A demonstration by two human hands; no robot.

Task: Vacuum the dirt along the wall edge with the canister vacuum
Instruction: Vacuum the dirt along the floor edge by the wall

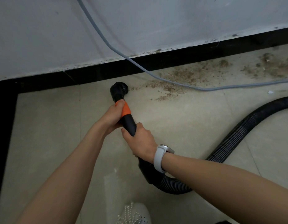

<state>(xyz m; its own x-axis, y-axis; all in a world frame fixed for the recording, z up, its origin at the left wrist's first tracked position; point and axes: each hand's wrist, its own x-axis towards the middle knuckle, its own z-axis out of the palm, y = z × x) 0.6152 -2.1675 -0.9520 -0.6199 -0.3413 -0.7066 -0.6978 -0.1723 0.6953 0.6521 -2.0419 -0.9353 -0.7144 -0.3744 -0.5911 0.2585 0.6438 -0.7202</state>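
Where the brush meets the floor by the skirting, tiles leftward look clean. Left hand and right hand both clasp the wand. Dirt rightward remains; roughly half outstanding, cable lying across it.

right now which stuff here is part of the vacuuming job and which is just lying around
Part of the job:
- brush nozzle
- wand, held by left hand and right hand
- ribbed hose
- dirt beside the black skirting

Just lying about:
- grey cable, trailing through the dirt
- white scrap
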